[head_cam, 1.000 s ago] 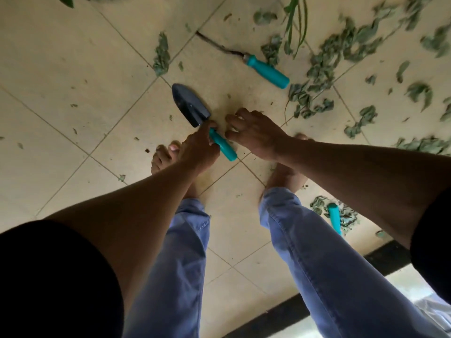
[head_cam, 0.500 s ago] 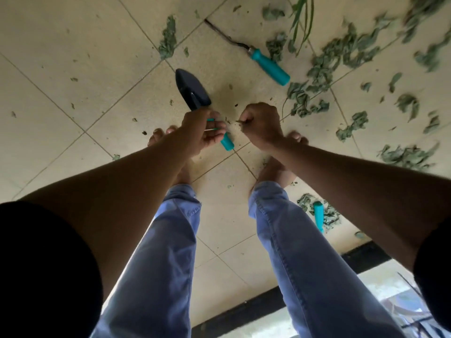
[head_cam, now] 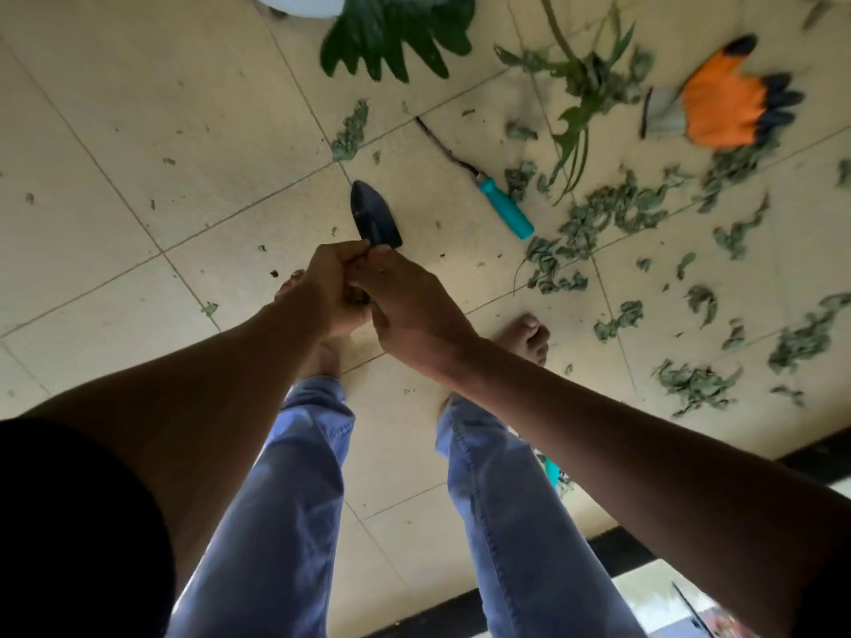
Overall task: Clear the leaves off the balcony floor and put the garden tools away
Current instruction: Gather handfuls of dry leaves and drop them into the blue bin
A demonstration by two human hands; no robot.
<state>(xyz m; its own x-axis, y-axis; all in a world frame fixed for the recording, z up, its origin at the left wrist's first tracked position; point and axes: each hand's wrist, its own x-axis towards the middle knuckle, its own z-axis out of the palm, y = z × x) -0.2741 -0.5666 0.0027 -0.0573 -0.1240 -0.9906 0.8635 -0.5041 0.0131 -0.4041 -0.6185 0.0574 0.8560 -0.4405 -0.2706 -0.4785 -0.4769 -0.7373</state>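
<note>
We see both hands meeting above the floor (head_cam: 138,131), over the bare feet. Left hand (head_cam: 329,292) has its grip curled round the trowel (head_cam: 374,218) handle; the handle is hidden inside the fist, and only the dark blade sticks out past the knuckles, pointing away from us. Right hand (head_cam: 410,306) is pressed against the left, its fingers bent in at the base of the blade; they seem to pinch something small there, but we cannot tell what, or whether they close on the trowel itself.

Second tool (head_cam: 504,209) with a teal handle and thin dark shaft lies flat on the tiles, right of the trowel, apart from it. Dry leaves (head_cam: 603,223) are scattered across the right half of the floor, thickest just beyond the tool's handle. A green cut stem (head_cam: 575,112) lies over the leaves near the top. Orange glove (head_cam: 723,108) with dark fingertips lies at upper right, blurred. Big dark leaf (head_cam: 396,34) hangs in from the top edge. A bit of teal (head_cam: 552,474) peeks out behind the right leg; we can't identify it.
</note>
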